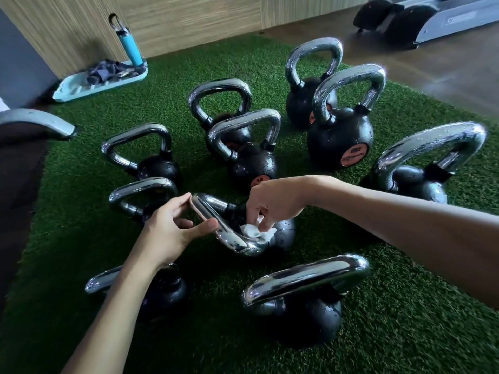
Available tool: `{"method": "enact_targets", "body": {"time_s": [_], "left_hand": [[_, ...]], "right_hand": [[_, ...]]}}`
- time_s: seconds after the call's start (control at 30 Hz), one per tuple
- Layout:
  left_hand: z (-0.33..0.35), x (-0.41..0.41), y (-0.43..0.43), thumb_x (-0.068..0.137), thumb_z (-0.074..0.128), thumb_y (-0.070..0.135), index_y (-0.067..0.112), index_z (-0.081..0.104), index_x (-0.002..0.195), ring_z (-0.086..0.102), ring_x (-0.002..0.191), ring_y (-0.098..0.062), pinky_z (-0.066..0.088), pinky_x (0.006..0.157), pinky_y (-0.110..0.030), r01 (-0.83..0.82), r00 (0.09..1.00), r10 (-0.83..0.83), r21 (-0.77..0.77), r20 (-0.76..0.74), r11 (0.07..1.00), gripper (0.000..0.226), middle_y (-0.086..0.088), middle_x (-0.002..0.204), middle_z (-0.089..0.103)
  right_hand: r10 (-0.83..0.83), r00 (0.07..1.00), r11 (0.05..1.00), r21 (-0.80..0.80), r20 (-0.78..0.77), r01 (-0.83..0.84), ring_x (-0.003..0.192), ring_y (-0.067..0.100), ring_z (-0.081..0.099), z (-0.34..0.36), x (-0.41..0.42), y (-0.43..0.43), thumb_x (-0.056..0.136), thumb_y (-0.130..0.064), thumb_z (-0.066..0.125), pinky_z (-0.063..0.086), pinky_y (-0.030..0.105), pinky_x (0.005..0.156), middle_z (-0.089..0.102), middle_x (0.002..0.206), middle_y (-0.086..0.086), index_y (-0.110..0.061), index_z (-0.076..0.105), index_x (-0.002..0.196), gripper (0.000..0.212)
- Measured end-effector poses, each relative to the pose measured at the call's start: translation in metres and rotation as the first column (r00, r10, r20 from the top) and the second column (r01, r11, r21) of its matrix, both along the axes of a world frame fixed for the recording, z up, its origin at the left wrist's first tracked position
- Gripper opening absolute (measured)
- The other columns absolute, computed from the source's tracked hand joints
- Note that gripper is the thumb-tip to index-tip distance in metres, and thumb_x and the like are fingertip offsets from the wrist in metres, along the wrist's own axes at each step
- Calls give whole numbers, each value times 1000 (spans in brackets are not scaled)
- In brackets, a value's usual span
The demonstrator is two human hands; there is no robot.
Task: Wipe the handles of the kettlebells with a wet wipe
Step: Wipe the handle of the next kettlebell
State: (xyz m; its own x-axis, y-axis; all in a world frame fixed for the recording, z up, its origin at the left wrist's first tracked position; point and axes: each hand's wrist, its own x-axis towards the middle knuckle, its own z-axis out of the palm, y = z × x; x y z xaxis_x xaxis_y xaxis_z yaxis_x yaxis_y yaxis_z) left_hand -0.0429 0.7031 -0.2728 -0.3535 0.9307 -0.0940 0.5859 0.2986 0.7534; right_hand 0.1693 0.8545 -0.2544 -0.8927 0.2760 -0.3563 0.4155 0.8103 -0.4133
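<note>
Several black kettlebells with chrome handles stand on green turf (405,333). In the middle, one kettlebell (283,233) has its chrome handle (229,238) turned toward me. My left hand (172,228) holds that handle's top bar between thumb and fingers. My right hand (272,203) pinches a crumpled white wet wipe (256,231) and presses it on the handle's near leg, just above the ball. Water droplets show on the far handles, such as the handle (348,85) at the back right.
A light blue tray (81,89) with a dark cloth and a blue bottle (131,45) sits at the back left by a wooden wall. A grey machine part (37,121) juts in at the left. Gym equipment (432,20) stands on the back right floor.
</note>
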Motion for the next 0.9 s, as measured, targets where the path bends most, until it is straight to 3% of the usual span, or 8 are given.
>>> {"method": "enact_targets", "body": {"time_s": [0.07,0.17,0.23,0.37,0.5,0.6,0.77,0.9], "left_hand": [[0,0,1,37,69,93,39,42,151,64,104,2,47,88,-29,-2,1000,2,-7,-15,1000,130,16,143,58],[0,2,3,35,69,96,40,42,151,64,104,2,47,89,-30,-4,1000,3,-6,-27,1000,132,14,144,57],[0,3,3,36,69,93,39,41,151,63,104,2,46,87,-29,-4,1000,4,-5,-24,1000,130,15,144,57],[0,0,1,39,70,92,39,41,152,63,102,3,45,83,-27,4,1000,-4,-7,-23,1000,128,17,142,59],[-3,-4,1,39,71,94,41,41,151,64,104,1,48,88,-30,4,1000,-4,-4,-21,1000,128,15,143,59],[-3,-2,1,39,70,94,40,41,151,63,103,4,46,84,-25,4,1000,-3,4,-21,1000,128,16,142,59],[1,3,0,39,69,90,39,42,151,62,100,9,41,75,-14,9,1000,-9,13,-25,1000,126,18,141,59],[-2,-1,-1,40,71,90,38,42,151,64,99,7,43,76,-16,4,1000,-4,13,-10,1000,126,18,139,60]], "right_hand": [[-19,1000,1000,-15,-8,19,61,-22,51,1,-4,0,88,-18,76,36,5,59,52,54,-41,-20,77,108,20],[14,1000,997,-79,-23,-16,69,-23,54,7,-14,-6,89,-18,75,38,3,66,65,82,-32,-20,78,105,18],[-21,998,986,-167,-56,11,77,-9,64,5,-21,-10,87,-14,75,51,15,80,74,93,-20,-21,78,105,19],[-171,980,899,-422,-102,113,74,31,61,-2,-17,-12,88,4,68,52,43,85,55,47,-19,-26,78,83,32],[-251,962,845,-509,-108,163,59,10,41,-6,-3,-4,90,-10,73,38,30,62,57,54,-15,-19,78,102,16],[-197,978,879,-454,-72,144,75,15,61,-1,4,-3,90,-19,74,50,38,74,69,69,-23,-22,76,112,23],[-255,965,810,-558,-60,180,58,8,43,-5,1,-3,87,-12,76,43,29,70,50,52,-15,-26,75,93,15],[-447,893,738,-590,-63,328,57,10,36,-11,-12,-12,87,-12,77,36,18,51,56,73,8,-25,73,86,14]]}}
